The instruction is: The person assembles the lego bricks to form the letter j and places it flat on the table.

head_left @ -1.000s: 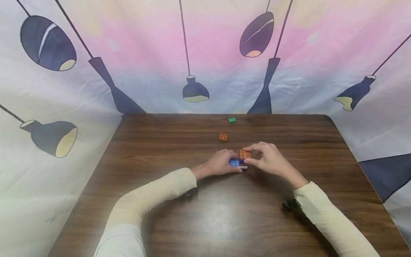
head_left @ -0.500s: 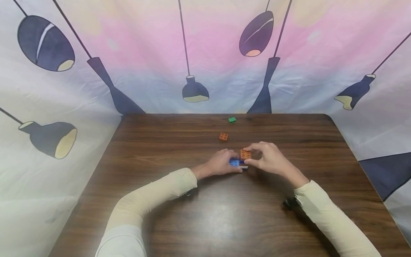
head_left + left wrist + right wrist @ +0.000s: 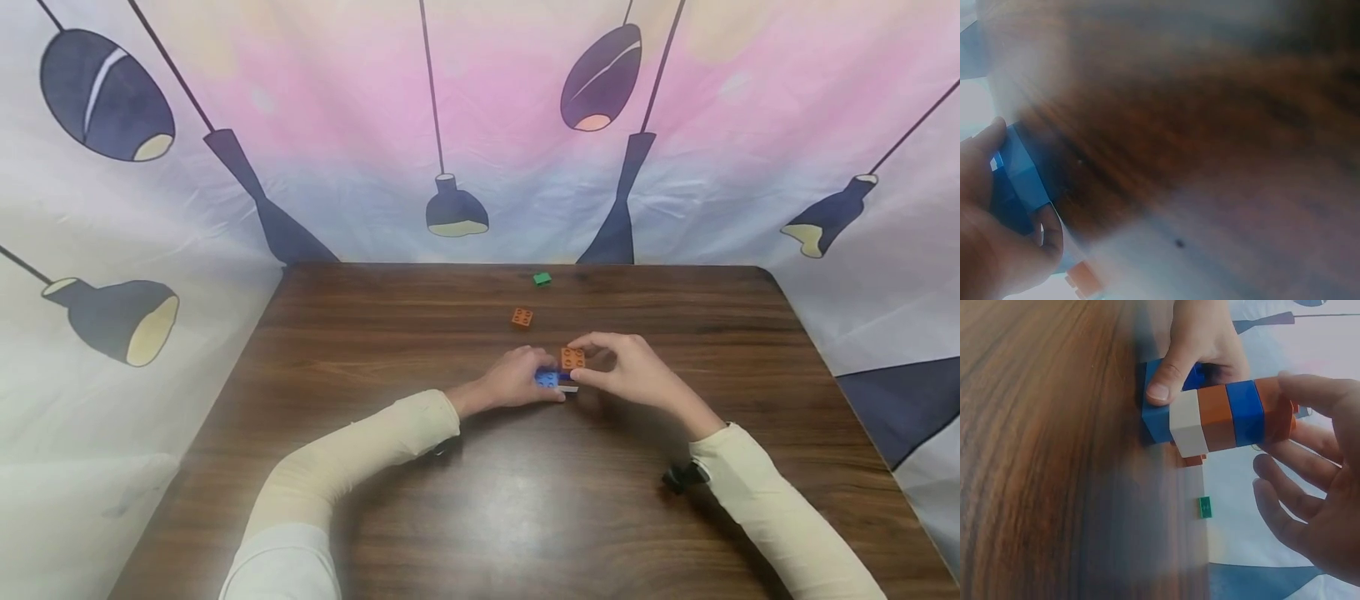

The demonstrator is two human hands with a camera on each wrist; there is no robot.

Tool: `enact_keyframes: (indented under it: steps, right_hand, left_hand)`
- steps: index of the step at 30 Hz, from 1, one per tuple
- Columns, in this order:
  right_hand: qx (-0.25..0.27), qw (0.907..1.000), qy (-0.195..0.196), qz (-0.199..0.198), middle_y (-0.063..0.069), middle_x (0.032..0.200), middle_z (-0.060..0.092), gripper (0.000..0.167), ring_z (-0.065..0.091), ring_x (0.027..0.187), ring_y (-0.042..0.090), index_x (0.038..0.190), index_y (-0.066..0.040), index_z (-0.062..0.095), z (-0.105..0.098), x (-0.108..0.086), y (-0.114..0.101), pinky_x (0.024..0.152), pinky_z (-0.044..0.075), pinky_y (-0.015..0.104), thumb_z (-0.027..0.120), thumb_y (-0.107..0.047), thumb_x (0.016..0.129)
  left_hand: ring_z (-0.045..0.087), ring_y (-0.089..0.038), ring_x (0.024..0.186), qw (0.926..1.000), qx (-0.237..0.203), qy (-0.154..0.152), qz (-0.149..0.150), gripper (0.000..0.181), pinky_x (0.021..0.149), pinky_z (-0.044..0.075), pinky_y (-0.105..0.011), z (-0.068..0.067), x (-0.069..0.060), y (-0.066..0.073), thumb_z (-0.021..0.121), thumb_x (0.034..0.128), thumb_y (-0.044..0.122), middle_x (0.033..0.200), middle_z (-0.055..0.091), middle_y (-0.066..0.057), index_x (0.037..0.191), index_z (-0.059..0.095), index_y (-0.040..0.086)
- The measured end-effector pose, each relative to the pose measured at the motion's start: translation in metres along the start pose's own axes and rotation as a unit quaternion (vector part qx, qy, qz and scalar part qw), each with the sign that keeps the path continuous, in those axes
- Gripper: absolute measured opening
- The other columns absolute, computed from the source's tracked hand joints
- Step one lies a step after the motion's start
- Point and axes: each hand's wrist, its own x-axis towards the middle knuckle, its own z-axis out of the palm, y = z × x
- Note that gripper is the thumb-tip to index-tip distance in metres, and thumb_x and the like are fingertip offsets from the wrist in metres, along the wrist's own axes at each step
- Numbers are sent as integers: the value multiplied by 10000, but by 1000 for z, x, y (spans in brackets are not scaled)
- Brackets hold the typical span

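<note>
A stack of white (image 3: 1187,423), orange (image 3: 1215,417), blue (image 3: 1246,412) and orange (image 3: 1274,407) bricks rises beside light blue bricks (image 3: 1157,416) in the right wrist view. My left hand (image 3: 517,379) grips the light blue bricks (image 3: 547,380) low on the table; its thumb and fingers lie on both sides of them in the left wrist view. With thumb and fingertips, my right hand (image 3: 633,371) pinches the orange top brick (image 3: 572,358). How the lower bricks join is partly hidden by my left hand.
Beyond my hands, a loose orange brick (image 3: 522,317) lies on the wooden table (image 3: 480,500), and a green brick (image 3: 542,279) sits near its back edge. A cloth printed with lamps (image 3: 457,207) hangs behind.
</note>
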Motion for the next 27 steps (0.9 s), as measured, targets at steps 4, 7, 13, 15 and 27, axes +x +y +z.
enact_keyframes:
  steps: [4, 7, 13, 15, 27]
  right_hand:
    - [158, 9999, -26, -60, 16, 1196, 726, 405, 679, 1083, 222, 1264, -145, 700, -6, 2, 1, 858, 568, 451, 757, -375, 936]
    - [297, 9996, 9, -17, 40, 1222, 721, 422, 679, 1097, 244, 1273, -118, 693, -10, 4, 2, 862, 568, 462, 740, -383, 948]
    - [227, 9995, 208, 52, 61, 1198, 731, 402, 692, 1069, 261, 1265, -102, 698, -13, 12, 11, 870, 563, 472, 730, -361, 959]
    - [195, 9994, 265, 89, 66, 1189, 734, 394, 692, 1064, 250, 1260, -92, 701, -13, 16, 16, 873, 563, 469, 725, -350, 964]
    - [336, 9975, 473, 398, 89, 1173, 740, 449, 690, 1067, 261, 1268, -64, 693, -13, 39, 38, 902, 551, 493, 721, -390, 960]
  left_hand:
    - [574, -100, 856, 10000, 51, -3, -19, 542, 728, 456, -239, 0, -1, 0, 794, 870, 486, 1028, 691, 18, 1220, 714, 79]
    - [581, -105, 889, 10000, 75, -9, -43, 584, 760, 467, -247, 0, -1, 0, 791, 870, 495, 1087, 704, -4, 1258, 701, 69]
    - [590, -108, 913, 9999, 103, -28, -87, 600, 786, 478, -253, 1, -1, 0, 789, 869, 501, 1110, 707, -12, 1274, 692, 69]
    - [594, -109, 923, 9999, 106, -42, -110, 604, 797, 481, -254, 1, -2, 1, 789, 869, 498, 1124, 709, -18, 1281, 688, 68]
    - [607, -123, 954, 9999, 78, -68, -106, 612, 824, 493, -270, 0, -2, 2, 785, 875, 495, 1161, 709, -35, 1295, 682, 62]
